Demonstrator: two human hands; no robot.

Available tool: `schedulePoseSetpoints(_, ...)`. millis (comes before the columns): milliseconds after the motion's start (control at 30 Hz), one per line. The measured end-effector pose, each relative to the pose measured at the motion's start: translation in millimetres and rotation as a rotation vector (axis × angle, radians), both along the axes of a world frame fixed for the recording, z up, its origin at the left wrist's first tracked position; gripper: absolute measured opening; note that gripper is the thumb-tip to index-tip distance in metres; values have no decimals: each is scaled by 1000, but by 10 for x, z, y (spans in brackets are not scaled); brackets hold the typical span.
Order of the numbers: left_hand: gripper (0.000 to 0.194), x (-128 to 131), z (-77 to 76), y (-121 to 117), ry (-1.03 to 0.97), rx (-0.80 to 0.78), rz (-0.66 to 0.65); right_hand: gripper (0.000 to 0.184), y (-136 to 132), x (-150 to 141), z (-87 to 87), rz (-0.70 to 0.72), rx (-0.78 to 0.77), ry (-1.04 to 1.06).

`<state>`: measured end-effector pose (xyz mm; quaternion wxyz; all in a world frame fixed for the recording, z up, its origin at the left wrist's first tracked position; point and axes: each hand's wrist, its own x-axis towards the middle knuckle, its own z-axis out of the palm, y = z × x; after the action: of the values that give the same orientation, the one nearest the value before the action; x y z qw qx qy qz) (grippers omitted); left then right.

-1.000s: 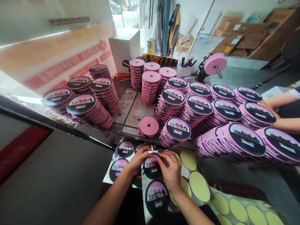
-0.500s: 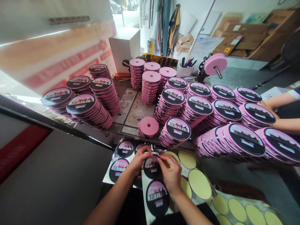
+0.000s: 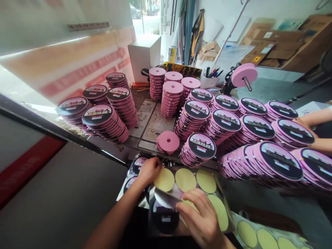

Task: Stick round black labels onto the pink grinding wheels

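Note:
My left hand (image 3: 150,170) has its fingers curled at the upper left edge of a sticker sheet (image 3: 176,189), where yellow round backing spots show. Lower down, my right hand (image 3: 202,214) pinches a lifted sticker (image 3: 167,201); its pale underside is curled over and partly blurred. Beneath it lies a black round label (image 3: 164,219) with a small white strip. Another sheet with black round labels (image 3: 138,165) shows beyond my left wrist. Just past my hands, on the table, a low stack of plain pink discs (image 3: 168,141) stands beside a stack of labelled discs (image 3: 202,146).
Labelled pink disc stacks crowd the right side (image 3: 258,126) and the left side (image 3: 97,114). Plain pink stacks (image 3: 173,88) stand behind. A spindle (image 3: 247,84) carries pink discs. Another person's arms (image 3: 320,116) reach in at the right. More yellow-spotted backing (image 3: 266,235) lies lower right.
My right hand has moved down and right with the lifted sticker. My left hand has shifted slightly left. A yellow spot shows where a black label was. The view has shifted slightly.

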<state>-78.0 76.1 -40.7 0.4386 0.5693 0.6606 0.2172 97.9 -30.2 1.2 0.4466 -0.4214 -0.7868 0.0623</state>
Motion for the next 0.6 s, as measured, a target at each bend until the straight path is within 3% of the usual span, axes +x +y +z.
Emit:
schedulePoseSetpoints(133,5,31,290,-11,286,210,122,13,49,109,153,-74,-232,235)
schedulePoseSetpoints(233,23,131,467,79,491,437,144,8,124,152,142,-168,-370,360)
schedulePoseSetpoints(300,43,185,522,188,580,540,87,5,157,160,119,-188,-426,406)
schedulePoseSetpoints(433,56,232,531,366,572,498,-19,5,174,154,101,-196,-493,456)
schedulePoseSetpoints(600,50,288,553,398,427,495,28,10,174,155,130,-227,-580,533)
